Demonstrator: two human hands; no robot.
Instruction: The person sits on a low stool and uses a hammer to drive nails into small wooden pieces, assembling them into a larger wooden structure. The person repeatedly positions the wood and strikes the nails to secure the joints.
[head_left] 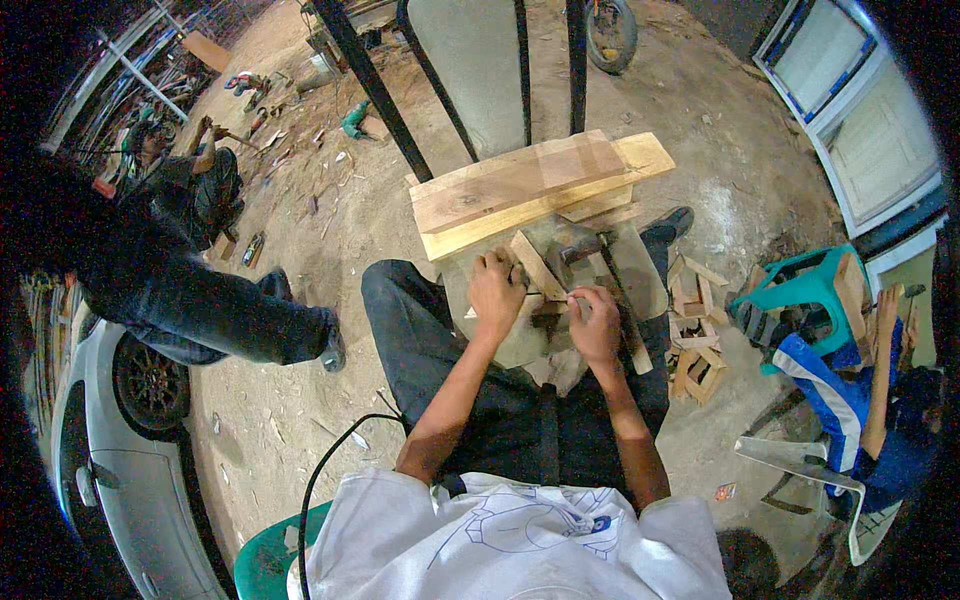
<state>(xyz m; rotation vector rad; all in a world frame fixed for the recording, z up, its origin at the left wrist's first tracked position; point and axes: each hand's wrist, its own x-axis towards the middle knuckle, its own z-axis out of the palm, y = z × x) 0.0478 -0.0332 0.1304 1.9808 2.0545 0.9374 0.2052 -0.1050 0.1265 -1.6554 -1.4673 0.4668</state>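
Over the grey seat [645, 262] of a black-framed chair, between my knees, both hands work close together. My left hand [497, 292] is closed, its fingers against a small pale wooden strip [538, 266] that slants between the hands. The fingertips of my right hand [595, 322] are pinched at the strip's near end; what they hold is too small to make out. Just beyond the right hand lies a hammer [582, 250] with a dark head. Long planks [520, 185] are stacked across the far side of the seat.
Several small wooden frames [692, 318] lie on the ground to the right, near a teal stool [805, 295] and a person in blue [850, 420] holding a hammer. At left are a standing person's leg [240, 318], a crouching person [205, 185] and a silver car [140, 490].
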